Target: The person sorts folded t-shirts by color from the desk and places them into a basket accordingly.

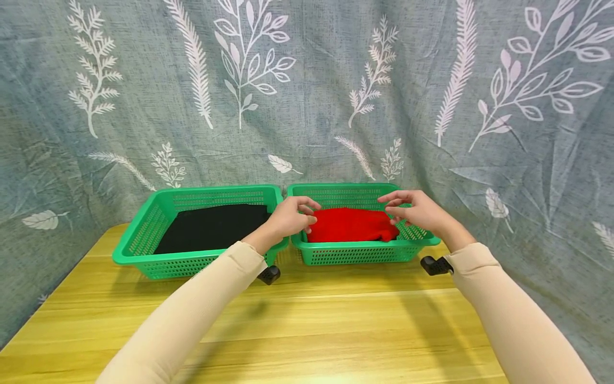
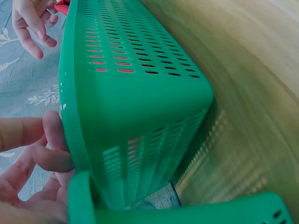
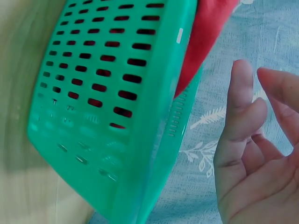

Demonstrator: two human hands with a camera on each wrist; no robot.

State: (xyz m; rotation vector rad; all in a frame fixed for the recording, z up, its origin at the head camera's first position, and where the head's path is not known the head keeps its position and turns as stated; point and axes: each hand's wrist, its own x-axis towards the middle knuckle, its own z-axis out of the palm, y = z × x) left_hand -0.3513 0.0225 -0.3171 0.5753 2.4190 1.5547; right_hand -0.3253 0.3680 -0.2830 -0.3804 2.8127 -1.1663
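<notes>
A red cloth (image 1: 352,224) lies in the right green basket (image 1: 355,253), one corner bunched near the front rim. My left hand (image 1: 292,216) is over that basket's left end, fingers loosely bent and holding nothing. In the left wrist view its fingers (image 2: 55,156) are close beside the green rim; whether they touch it I cannot tell. Above the basket's right end hovers my right hand (image 1: 414,209), its fingers loosely bent with nothing between them. The right wrist view shows this hand (image 3: 257,154) apart from the rim and the red cloth (image 3: 205,42).
To the left stands a second green basket (image 1: 126,255) with a black cloth (image 1: 216,226) inside, close beside the first. Both are on a wooden table (image 1: 336,325). Behind them hangs a grey-blue curtain (image 1: 316,106) with white leaf prints.
</notes>
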